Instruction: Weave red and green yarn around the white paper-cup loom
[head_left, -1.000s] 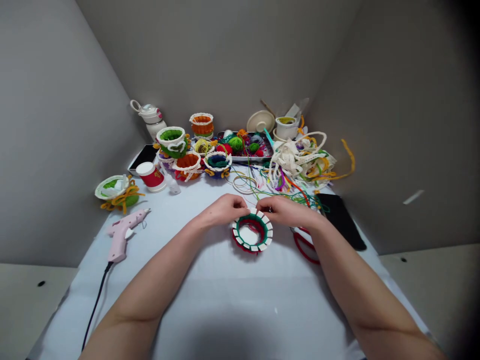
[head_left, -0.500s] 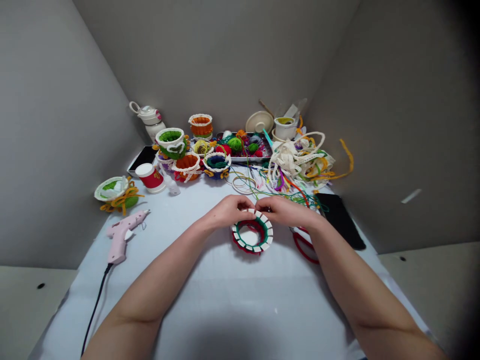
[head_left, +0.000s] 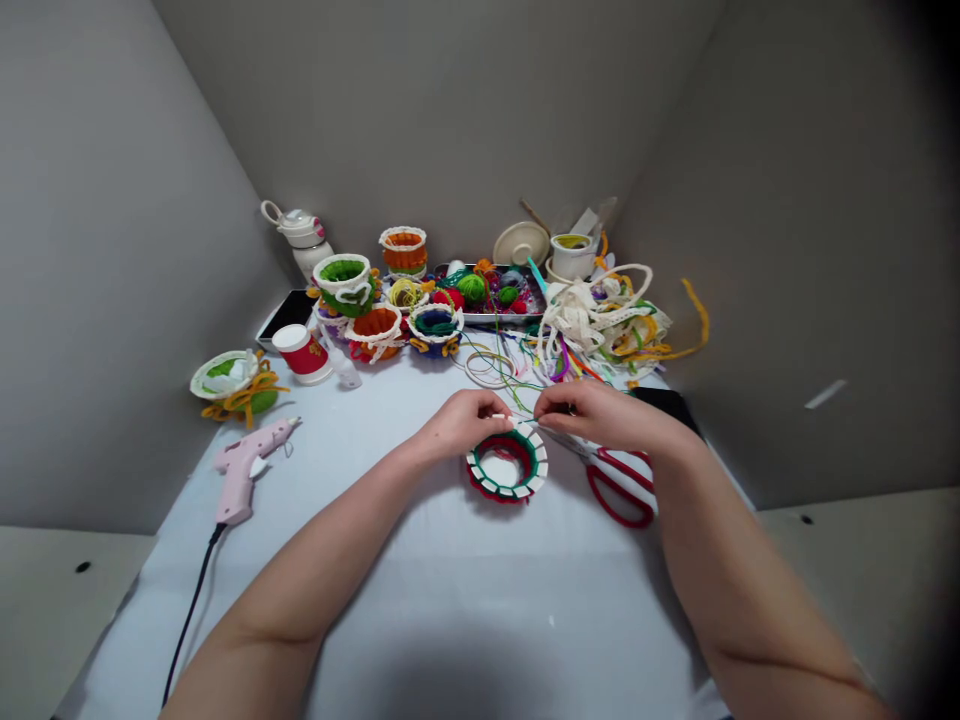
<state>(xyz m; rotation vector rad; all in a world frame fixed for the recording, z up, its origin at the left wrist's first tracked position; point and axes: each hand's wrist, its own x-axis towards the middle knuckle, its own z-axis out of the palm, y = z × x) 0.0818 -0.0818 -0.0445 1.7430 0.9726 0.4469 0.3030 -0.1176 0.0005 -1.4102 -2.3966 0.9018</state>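
A small woven basket (head_left: 507,466), with white upright strips, green yarn inside and red yarn round its base, sits on the white table (head_left: 450,600). My left hand (head_left: 463,422) rests at its far left rim, fingers pinched on a white strip. My right hand (head_left: 592,414) is just right of the rim, fingers closed on a thin strand that runs toward the basket. Red-handled scissors (head_left: 619,484) lie under my right wrist.
A pink glue gun (head_left: 247,464) with a black cord lies at the left. Finished yarn baskets (head_left: 375,300), a red cup (head_left: 302,353), a tray of yarn balls (head_left: 487,290) and a tangle of cords (head_left: 600,325) crowd the back. A black pouch (head_left: 675,405) is at the right.
My right hand has drawn away to the right from the basket rim, pulling the strand out. The scissors show more. My left hand has stayed at the rim.
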